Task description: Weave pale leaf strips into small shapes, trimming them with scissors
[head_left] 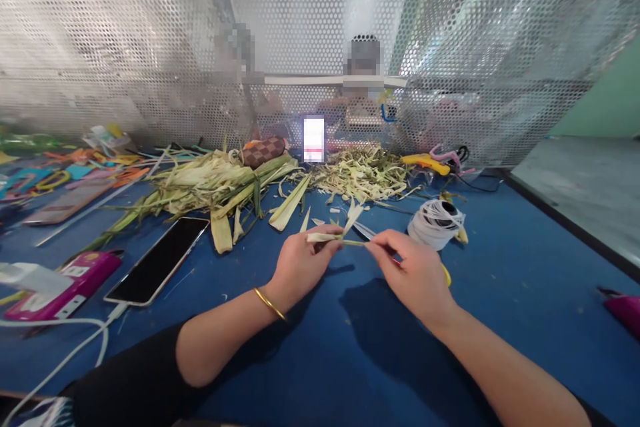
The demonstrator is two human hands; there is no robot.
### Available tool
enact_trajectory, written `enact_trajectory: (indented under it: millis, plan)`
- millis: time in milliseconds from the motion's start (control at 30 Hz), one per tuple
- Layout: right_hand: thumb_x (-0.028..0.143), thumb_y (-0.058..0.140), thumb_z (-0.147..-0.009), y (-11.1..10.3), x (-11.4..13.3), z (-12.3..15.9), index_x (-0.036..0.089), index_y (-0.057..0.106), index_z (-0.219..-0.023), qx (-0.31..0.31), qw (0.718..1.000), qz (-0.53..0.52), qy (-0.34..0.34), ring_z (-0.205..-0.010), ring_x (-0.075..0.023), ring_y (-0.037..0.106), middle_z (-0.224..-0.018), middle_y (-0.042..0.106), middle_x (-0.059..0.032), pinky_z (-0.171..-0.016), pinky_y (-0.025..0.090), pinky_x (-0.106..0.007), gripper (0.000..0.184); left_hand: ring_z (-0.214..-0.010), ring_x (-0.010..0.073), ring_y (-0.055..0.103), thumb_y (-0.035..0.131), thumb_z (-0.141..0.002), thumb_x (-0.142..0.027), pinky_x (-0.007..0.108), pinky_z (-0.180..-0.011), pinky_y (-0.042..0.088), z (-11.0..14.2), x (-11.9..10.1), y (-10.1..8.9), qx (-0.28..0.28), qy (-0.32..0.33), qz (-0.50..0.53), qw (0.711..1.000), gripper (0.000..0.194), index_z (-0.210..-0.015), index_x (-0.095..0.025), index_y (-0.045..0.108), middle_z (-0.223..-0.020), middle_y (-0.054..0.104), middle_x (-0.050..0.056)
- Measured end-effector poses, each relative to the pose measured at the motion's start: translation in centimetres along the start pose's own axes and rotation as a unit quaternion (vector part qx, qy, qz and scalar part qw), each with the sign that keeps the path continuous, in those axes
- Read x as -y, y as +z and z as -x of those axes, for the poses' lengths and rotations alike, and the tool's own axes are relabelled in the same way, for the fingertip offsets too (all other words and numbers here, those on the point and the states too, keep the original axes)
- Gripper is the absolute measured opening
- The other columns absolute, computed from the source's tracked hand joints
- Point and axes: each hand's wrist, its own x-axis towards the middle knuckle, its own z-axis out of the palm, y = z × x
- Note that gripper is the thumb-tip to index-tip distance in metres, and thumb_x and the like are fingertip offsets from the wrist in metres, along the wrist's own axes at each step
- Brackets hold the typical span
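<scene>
Between finger and thumb, my left hand (303, 265) pinches a small bundle of pale dried husk (353, 219), which looks like corn husk. From it a thin greenish stem (356, 243) runs sideways to my right hand (415, 273), whose thumb and forefinger are closed on its other end. Scissors (363, 230) lie on the table behind and partly under my right hand, their blades pointing up and left. A spool of white string (429, 232) stands just beyond that hand. Loose husk pieces (291, 205) rest past my left hand.
A heap of husks (200, 180) and a pile of shredded strips (365, 173) lie at the back, before a perforated metal screen (320, 20). Left are a charging phone (159, 260) and a magenta power strip (95, 267). A yellow glue gun (426, 163) sits back right.
</scene>
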Motion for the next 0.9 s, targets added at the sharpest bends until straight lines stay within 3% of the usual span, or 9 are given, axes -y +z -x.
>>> enact_trajectory:
  millis: [100,167,200,267,300,400,533,733,900]
  plan:
    - [0.035,0.048,-0.089,-2.6,-0.9,-0.6,0.025,0.06,-0.081,-0.186,0.981,0.048,-0.023,-0.07,-0.0198,0.06,-0.075,0.066,-0.0044,-0.071,0.044,-0.031,0.018,-0.093,0.0231,0.066,0.058,-0.082,-0.03,0.032,-0.085,0.047,0.2,-0.1,-0.3,0.037,0.054,-0.135,0.989,0.022,-0.098,-0.028,0.073,-0.103,0.073,0.002]
    - [0.036,0.046,-0.089,-4.8,-3.0,-1.5,0.024,0.06,-0.088,-0.289,0.952,0.098,0.037,-0.08,-0.0215,0.062,-0.085,0.067,-0.0068,-0.078,0.045,-0.033,0.018,-0.1,0.0244,0.065,0.055,-0.083,-0.028,0.034,-0.09,0.046,0.4,-0.3,-0.4,0.067,0.088,-0.177,0.978,0.026,-0.102,-0.028,0.072,-0.106,0.072,0.003]
    - [0.036,0.045,-0.089,-5.9,-4.4,-1.9,0.023,0.06,-0.093,-0.307,0.938,0.127,0.098,-0.082,-0.0216,0.062,-0.088,0.067,-0.0078,-0.081,0.045,-0.033,0.02,-0.103,0.0249,0.064,0.055,-0.083,-0.027,0.035,-0.092,0.045,0.5,-0.4,-0.4,0.082,0.101,-0.194,0.972,0.027,-0.104,-0.027,0.071,-0.109,0.071,0.004]
    - [0.037,0.043,-0.089,-7.7,-7.6,-2.8,0.021,0.06,-0.101,-0.23,0.918,0.196,0.258,-0.088,-0.0231,0.063,-0.095,0.067,-0.0099,-0.08,0.045,-0.034,0.026,-0.107,0.0259,0.062,0.057,-0.082,-0.028,0.037,-0.093,0.045,0.6,-0.5,-0.4,0.101,0.116,-0.22,0.963,0.03,-0.109,-0.027,0.07,-0.113,0.069,0.005]
    - [0.039,0.049,-0.085,-8.2,-9.2,-3.1,0.019,0.063,-0.096,-0.193,0.912,0.205,0.297,-0.088,-0.027,0.063,-0.093,0.068,-0.0124,-0.076,0.046,-0.037,0.026,-0.108,0.0263,0.061,0.06,-0.08,-0.031,0.037,-0.094,0.045,0.6,-0.5,-0.3,0.105,0.123,-0.226,0.961,0.032,-0.111,-0.027,0.069,-0.115,0.068,0.005]
    - [0.044,0.06,-0.074,-8.5,-12.8,-3.6,0.015,0.067,-0.085,-0.109,0.893,0.225,0.375,-0.086,-0.035,0.063,-0.089,0.068,-0.0188,-0.069,0.045,-0.042,0.032,-0.11,0.0263,0.059,0.065,-0.077,-0.04,0.038,-0.095,0.045,0.6,-0.3,-0.2,0.1,0.15,-0.221,0.958,0.041,-0.116,-0.026,0.066,-0.121,0.064,0.007]
    - [0.048,0.06,-0.07,-6.9,-14.6,-3.6,0.018,0.069,-0.081,-0.065,0.887,0.221,0.4,-0.087,-0.0363,0.064,-0.086,0.069,-0.0187,-0.069,0.044,-0.042,0.034,-0.108,0.0227,0.061,0.052,-0.087,-0.032,0.035,-0.094,0.045,0.6,0.1,-0.1,0.12,0.194,-0.229,0.946,0.031,-0.113,-0.024,0.067,-0.116,0.067,0.008]
    - [0.048,0.061,-0.067,-6.1,-14.9,-3.6,0.019,0.069,-0.082,-0.069,0.891,0.18,0.411,-0.08,-0.0352,0.065,-0.076,0.068,-0.0174,-0.065,0.043,-0.041,0.034,-0.103,0.0216,0.064,0.047,-0.09,-0.029,0.032,-0.089,0.048,0.6,0.2,-0.2,0.097,0.22,-0.212,0.947,0.029,-0.108,-0.027,0.069,-0.109,0.07,0.007]
    - [0.049,0.061,-0.068,-6.6,-15.5,-3.7,0.013,0.067,-0.09,-0.166,0.888,0.127,0.41,-0.085,-0.0373,0.063,-0.079,0.067,-0.0197,-0.067,0.043,-0.043,0.042,-0.117,0.0255,0.055,0.057,-0.084,-0.037,0.038,-0.098,0.043,0.4,0.3,-0.2,0.078,0.229,-0.298,0.923,0.045,-0.128,-0.025,0.056,-0.131,0.058,0.01]
